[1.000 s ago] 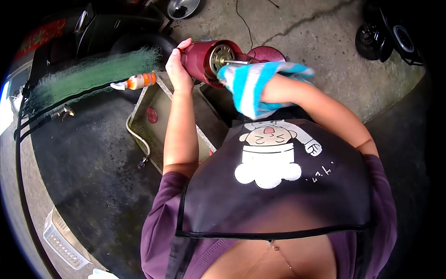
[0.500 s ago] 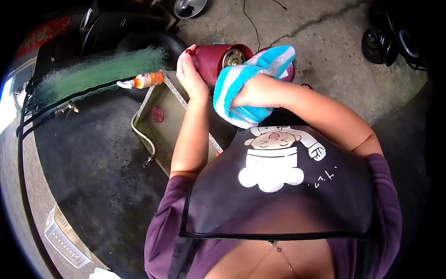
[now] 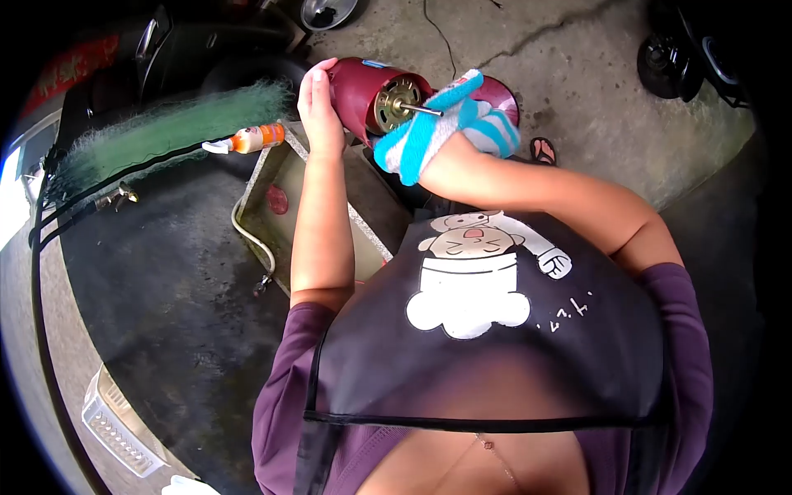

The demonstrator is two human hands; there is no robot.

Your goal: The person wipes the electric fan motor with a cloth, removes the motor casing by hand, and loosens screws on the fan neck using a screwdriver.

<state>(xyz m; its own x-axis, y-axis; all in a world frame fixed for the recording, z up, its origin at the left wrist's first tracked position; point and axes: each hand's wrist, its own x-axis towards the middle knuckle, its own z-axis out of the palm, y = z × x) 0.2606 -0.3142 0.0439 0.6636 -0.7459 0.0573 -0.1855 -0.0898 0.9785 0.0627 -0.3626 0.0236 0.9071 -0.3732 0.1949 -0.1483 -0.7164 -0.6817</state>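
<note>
A dark red cylindrical fan motor housing (image 3: pixel 353 92) lies tilted on its side, its round metal face and thin shaft showing. My left hand (image 3: pixel 320 111) grips the closed back end of the housing, fingers together along it. With my right hand (image 3: pixel 445 161) I hold a blue and white striped towel (image 3: pixel 412 148) against the front of the motor, beside the shaft; the fingers are buried in the cloth. Behind the towel shows part of a round pink-red base (image 3: pixel 503 95); whether it joins the housing is hidden.
A concrete sink (image 3: pixel 318 202) is below my left forearm. An orange and white bottle (image 3: pixel 257 139) lies at its corner near green netting (image 3: pixel 181 136). A metal bowl (image 3: pixel 328 12) sits at the top, a white plastic basket (image 3: pixel 120 429) at lower left, and a sandal (image 3: pixel 543 151) on the right.
The towel and my right hand have moved up and right off part of the motor face, so the shaft now shows. My left hand's fingers have straightened along the housing.
</note>
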